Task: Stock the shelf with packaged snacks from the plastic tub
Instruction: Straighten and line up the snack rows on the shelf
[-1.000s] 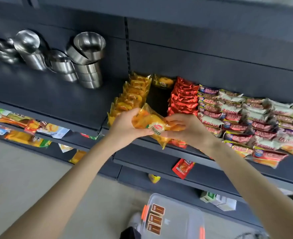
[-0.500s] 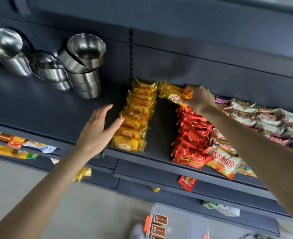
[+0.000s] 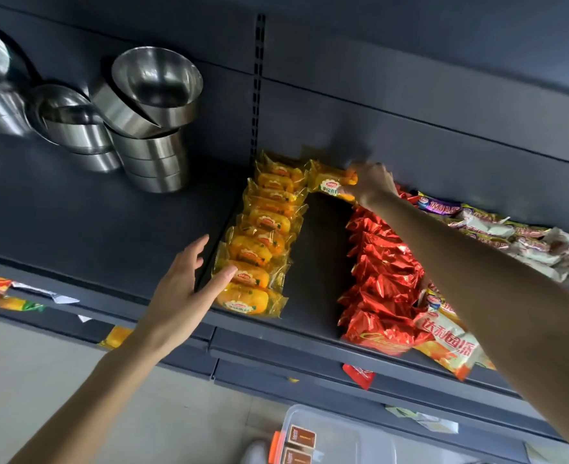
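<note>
Right hand [image 3: 373, 185] pinches a yellow snack pack [image 3: 330, 184] at the shelf [image 3: 109, 236] back. Left hand [image 3: 184, 289], fingers spread, touches the yellow row [image 3: 259, 242].

Pinched a yellow cake packet [image 3: 330, 186] in the right hand [image 3: 373, 185], flat at the dark shelf's [image 3: 313, 262] back. Touched the overlapping row of like packets [image 3: 259, 242] with the left hand's [image 3: 179, 296] thumb. Had the clear, orange-latched plastic tub [image 3: 326, 437] low between the forearms.
</note>
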